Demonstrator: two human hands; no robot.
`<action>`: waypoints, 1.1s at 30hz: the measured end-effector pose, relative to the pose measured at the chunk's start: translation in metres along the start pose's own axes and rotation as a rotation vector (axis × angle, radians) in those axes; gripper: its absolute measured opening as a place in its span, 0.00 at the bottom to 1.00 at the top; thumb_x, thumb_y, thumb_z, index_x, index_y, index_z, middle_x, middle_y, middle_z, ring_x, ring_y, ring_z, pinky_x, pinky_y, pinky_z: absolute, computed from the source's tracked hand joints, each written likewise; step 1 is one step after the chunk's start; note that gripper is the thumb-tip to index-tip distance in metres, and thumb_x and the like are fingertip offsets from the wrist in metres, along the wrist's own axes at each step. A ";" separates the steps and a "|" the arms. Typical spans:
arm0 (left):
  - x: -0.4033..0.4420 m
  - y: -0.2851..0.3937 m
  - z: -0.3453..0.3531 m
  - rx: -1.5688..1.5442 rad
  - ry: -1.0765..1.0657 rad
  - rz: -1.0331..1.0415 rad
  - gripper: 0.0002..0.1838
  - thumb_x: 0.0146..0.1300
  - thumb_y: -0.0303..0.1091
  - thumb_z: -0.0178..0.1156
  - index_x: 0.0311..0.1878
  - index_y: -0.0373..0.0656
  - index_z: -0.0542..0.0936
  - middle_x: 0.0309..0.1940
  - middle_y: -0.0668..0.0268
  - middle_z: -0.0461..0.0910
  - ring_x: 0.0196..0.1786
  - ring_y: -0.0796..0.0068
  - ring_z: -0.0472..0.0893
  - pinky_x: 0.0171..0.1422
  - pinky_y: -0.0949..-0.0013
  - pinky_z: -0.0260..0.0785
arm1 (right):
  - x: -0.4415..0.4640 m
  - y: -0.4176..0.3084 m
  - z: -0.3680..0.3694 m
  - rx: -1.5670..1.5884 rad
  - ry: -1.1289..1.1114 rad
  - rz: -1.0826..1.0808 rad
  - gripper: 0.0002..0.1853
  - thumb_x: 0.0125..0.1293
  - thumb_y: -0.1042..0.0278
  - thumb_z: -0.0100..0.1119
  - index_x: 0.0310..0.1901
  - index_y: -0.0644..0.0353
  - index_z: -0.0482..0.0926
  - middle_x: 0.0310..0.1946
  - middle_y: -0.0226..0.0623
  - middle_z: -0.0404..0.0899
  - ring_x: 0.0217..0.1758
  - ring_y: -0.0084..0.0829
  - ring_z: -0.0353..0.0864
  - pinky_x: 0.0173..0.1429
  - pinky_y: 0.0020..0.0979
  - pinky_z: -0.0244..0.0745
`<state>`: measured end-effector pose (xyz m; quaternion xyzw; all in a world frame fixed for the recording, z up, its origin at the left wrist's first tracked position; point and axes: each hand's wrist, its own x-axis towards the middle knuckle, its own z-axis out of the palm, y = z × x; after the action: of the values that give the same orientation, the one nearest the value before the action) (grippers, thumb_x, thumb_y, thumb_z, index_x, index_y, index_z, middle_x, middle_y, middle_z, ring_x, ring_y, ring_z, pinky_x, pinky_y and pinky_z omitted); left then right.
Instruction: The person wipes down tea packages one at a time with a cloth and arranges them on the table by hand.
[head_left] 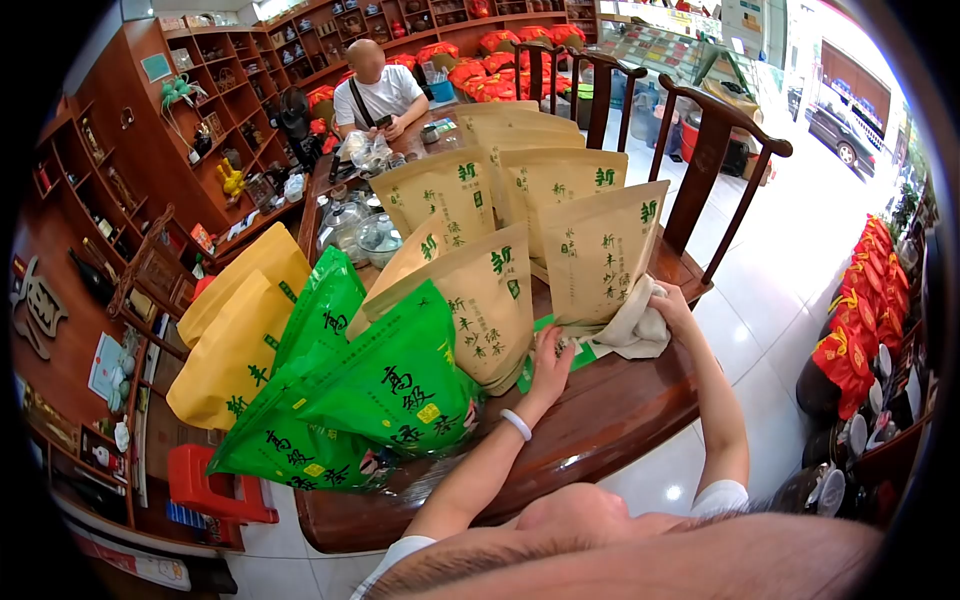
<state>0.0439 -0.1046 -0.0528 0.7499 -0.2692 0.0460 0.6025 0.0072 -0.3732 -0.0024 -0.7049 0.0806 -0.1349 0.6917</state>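
cloth (638, 330) bunched at the foot of a kraft bag (600, 255), near the table (600, 425) edge
the right hand (674, 306) has its fingers closed on the cloth, which touches the bag's base; a hard tug could drag or tip the upright bag. the left hand (548, 366) curls its fingers beside the green card (587, 354); whether they grip anything, i cannot tell. the green bags (375, 385) slump by the near edge, so a knock from the left arm (484, 460) might slide one off.

Red stool (200, 477) stands left; probably a fan (293, 104) beyond.
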 end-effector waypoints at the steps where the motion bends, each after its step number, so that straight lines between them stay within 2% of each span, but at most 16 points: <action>1: 0.001 -0.001 0.000 -0.015 0.000 -0.007 0.21 0.60 0.35 0.53 0.52 0.28 0.69 0.56 0.51 0.64 0.58 0.59 0.67 0.62 0.66 0.58 | -0.002 0.003 0.000 0.001 0.002 0.000 0.15 0.52 0.69 0.61 0.43 0.66 0.77 0.34 0.33 0.79 0.35 0.22 0.77 0.42 0.25 0.74; 3: 0.001 -0.002 -0.001 -0.029 0.000 -0.013 0.21 0.59 0.34 0.53 0.52 0.28 0.69 0.56 0.51 0.64 0.58 0.60 0.67 0.62 0.67 0.58 | -0.005 0.008 -0.001 -0.105 0.011 -0.029 0.16 0.51 0.70 0.63 0.42 0.66 0.77 0.34 0.33 0.79 0.35 0.22 0.77 0.42 0.25 0.74; 8: 0.001 0.002 -0.003 -0.016 -0.020 -0.022 0.22 0.59 0.34 0.53 0.53 0.28 0.69 0.56 0.52 0.63 0.59 0.59 0.67 0.63 0.67 0.57 | -0.006 0.012 0.000 -0.123 0.029 -0.036 0.16 0.51 0.69 0.63 0.41 0.65 0.77 0.33 0.32 0.79 0.35 0.22 0.76 0.42 0.26 0.73; 13: 0.002 -0.004 -0.001 -0.075 -0.019 -0.041 0.21 0.59 0.32 0.55 0.52 0.29 0.69 0.57 0.53 0.64 0.56 0.64 0.70 0.59 0.68 0.62 | -0.017 0.023 0.008 -0.343 0.188 -0.156 0.21 0.48 0.69 0.63 0.46 0.63 0.74 0.36 0.34 0.78 0.39 0.23 0.75 0.45 0.27 0.71; 14: 0.002 -0.005 0.000 -0.151 -0.036 -0.082 0.21 0.58 0.32 0.56 0.52 0.29 0.70 0.56 0.54 0.64 0.55 0.65 0.71 0.58 0.69 0.63 | -0.020 0.026 0.009 -0.334 0.183 -0.161 0.23 0.48 0.68 0.63 0.48 0.63 0.73 0.39 0.38 0.77 0.42 0.29 0.76 0.48 0.29 0.70; 15: 0.001 -0.006 0.001 -0.155 -0.043 -0.082 0.21 0.58 0.32 0.56 0.52 0.29 0.70 0.56 0.54 0.64 0.55 0.65 0.71 0.58 0.69 0.63 | -0.022 0.030 0.011 -0.337 0.190 -0.158 0.23 0.48 0.68 0.63 0.48 0.63 0.73 0.39 0.38 0.77 0.42 0.29 0.76 0.48 0.29 0.70; 18: 0.003 -0.009 -0.002 -0.116 -0.081 -0.090 0.21 0.58 0.30 0.57 0.52 0.29 0.70 0.55 0.57 0.65 0.50 0.69 0.72 0.55 0.70 0.65 | -0.033 0.036 0.021 -0.659 0.383 -0.340 0.28 0.46 0.68 0.64 0.51 0.61 0.69 0.46 0.46 0.73 0.50 0.42 0.72 0.54 0.36 0.67; 21: 0.003 -0.027 0.004 -0.157 -0.057 -0.076 0.20 0.58 0.28 0.57 0.52 0.29 0.70 0.54 0.58 0.66 0.49 0.71 0.72 0.55 0.71 0.65 | -0.057 0.016 0.040 -0.735 0.389 -0.404 0.35 0.38 0.64 0.71 0.51 0.60 0.67 0.43 0.44 0.70 0.48 0.45 0.69 0.53 0.40 0.65; 23: 0.003 -0.023 0.002 -0.144 -0.081 -0.072 0.19 0.58 0.27 0.56 0.52 0.29 0.70 0.55 0.58 0.65 0.49 0.71 0.72 0.55 0.72 0.65 | -0.068 0.016 0.049 -0.757 0.406 -0.382 0.34 0.39 0.63 0.71 0.50 0.60 0.68 0.43 0.46 0.71 0.49 0.45 0.70 0.54 0.40 0.65; 25: 0.003 -0.017 0.000 -0.159 -0.132 -0.067 0.19 0.58 0.27 0.55 0.52 0.29 0.70 0.56 0.58 0.64 0.51 0.70 0.72 0.56 0.72 0.65 | -0.078 0.013 0.058 -0.712 0.391 -0.363 0.33 0.39 0.64 0.71 0.50 0.62 0.70 0.43 0.45 0.74 0.48 0.42 0.73 0.52 0.37 0.69; 26: 0.002 -0.013 0.000 -0.200 -0.101 -0.078 0.19 0.58 0.29 0.56 0.51 0.29 0.71 0.55 0.56 0.66 0.50 0.67 0.72 0.55 0.69 0.65 | -0.079 0.009 0.059 -0.718 0.403 -0.359 0.33 0.39 0.64 0.71 0.50 0.62 0.70 0.43 0.45 0.74 0.48 0.42 0.73 0.52 0.37 0.69; 27: 0.003 -0.010 0.000 -0.240 -0.067 -0.087 0.19 0.57 0.30 0.57 0.50 0.29 0.72 0.53 0.53 0.67 0.50 0.63 0.73 0.55 0.66 0.65 | -0.080 0.004 0.060 -0.612 0.317 -0.334 0.32 0.39 0.65 0.71 0.50 0.62 0.71 0.43 0.45 0.75 0.47 0.40 0.75 0.51 0.35 0.70; 28: 0.003 -0.011 0.001 -0.235 -0.061 -0.101 0.19 0.58 0.29 0.56 0.51 0.29 0.71 0.55 0.54 0.66 0.50 0.64 0.73 0.55 0.67 0.65 | -0.080 -0.004 0.061 -0.505 0.230 -0.311 0.32 0.40 0.67 0.71 0.50 0.63 0.71 0.43 0.44 0.76 0.46 0.38 0.77 0.49 0.34 0.72; 29: 0.003 -0.013 0.001 -0.239 -0.068 -0.096 0.19 0.58 0.29 0.56 0.51 0.29 0.71 0.55 0.54 0.66 0.50 0.64 0.73 0.55 0.67 0.65 | -0.079 -0.018 0.063 -0.508 0.239 -0.312 0.32 0.40 0.67 0.71 0.50 0.63 0.71 0.43 0.44 0.76 0.46 0.38 0.77 0.49 0.34 0.72; 31: 0.003 -0.016 0.001 -0.232 -0.077 -0.105 0.19 0.58 0.28 0.56 0.51 0.28 0.70 0.55 0.55 0.65 0.50 0.65 0.73 0.55 0.68 0.66 | -0.072 -0.051 0.066 -0.517 0.311 -0.535 0.31 0.41 0.73 0.70 0.51 0.65 0.70 0.45 0.42 0.76 0.46 0.28 0.76 0.49 0.28 0.72; 33: 0.003 -0.012 0.000 -0.230 -0.094 -0.083 0.19 0.57 0.28 0.56 0.50 0.28 0.70 0.53 0.55 0.66 0.50 0.66 0.73 0.54 0.70 0.66 | -0.057 -0.083 0.071 -0.458 0.439 -0.707 0.33 0.40 0.76 0.70 0.52 0.64 0.69 0.44 0.40 0.76 0.46 0.27 0.75 0.50 0.28 0.71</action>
<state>0.0522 -0.1040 -0.0619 0.6876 -0.2695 -0.0452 0.6727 -0.0317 -0.2854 0.0756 -0.7784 0.0079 -0.4866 0.3966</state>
